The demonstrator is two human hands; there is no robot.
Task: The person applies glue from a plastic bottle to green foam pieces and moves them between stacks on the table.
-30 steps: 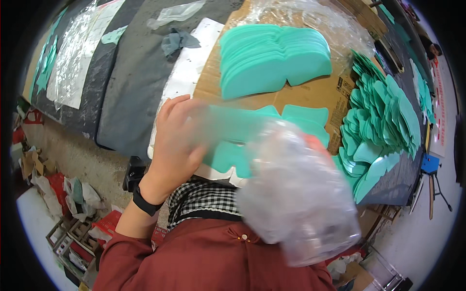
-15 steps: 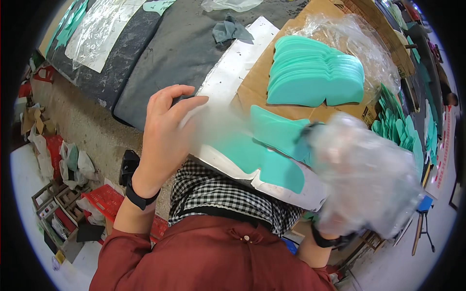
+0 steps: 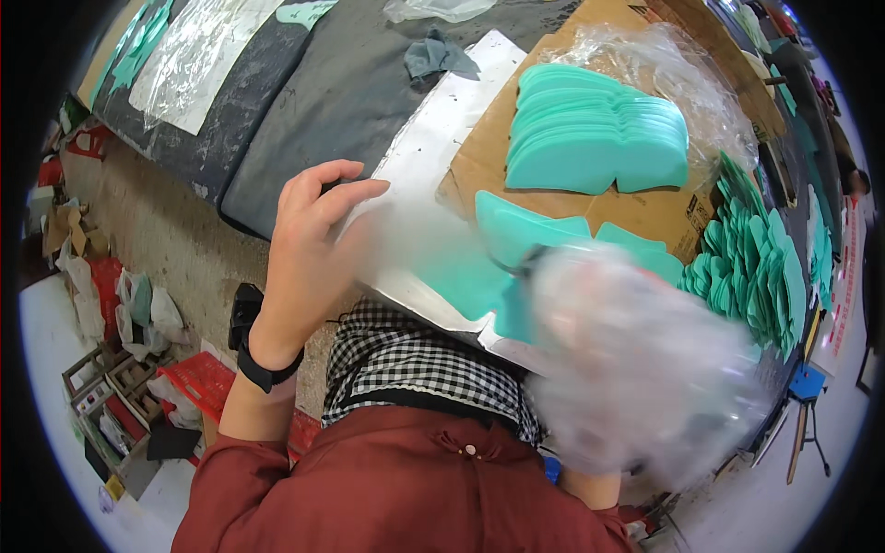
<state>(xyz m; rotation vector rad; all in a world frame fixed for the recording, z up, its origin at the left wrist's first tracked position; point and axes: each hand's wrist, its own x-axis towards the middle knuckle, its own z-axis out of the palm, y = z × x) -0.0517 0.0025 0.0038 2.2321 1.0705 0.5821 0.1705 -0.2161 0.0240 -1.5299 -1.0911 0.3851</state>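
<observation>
My right hand [image 3: 599,304] is inside a crumpled clear plastic bag [image 3: 664,387] and blurred by motion. A small dark thing [image 3: 532,263] sticks out at its fingertips; its kind is not clear. It lies over a teal foam sheet piece [image 3: 452,276] with a notched edge, on a white board [image 3: 419,175]. Another teal piece [image 3: 516,226] lies just behind, partly overlapping. My left hand [image 3: 313,249], with a black wristband, hovers by the board's left edge, fingers bent but apart, holding nothing I can see. A pale blur hides its thumb tip.
Behind stands a neat stack of teal pieces [image 3: 599,138] on brown cardboard [image 3: 470,170], with clear plastic film [image 3: 710,92] beside it. More teal pieces [image 3: 751,267] are heaped at the right. A grey cloth [image 3: 438,57] lies on the dark table [image 3: 323,120].
My right hand in its bag has moved left and nearer to me, across the front teal piece. A teal piece it covered before now shows behind it. My left hand has barely moved.
</observation>
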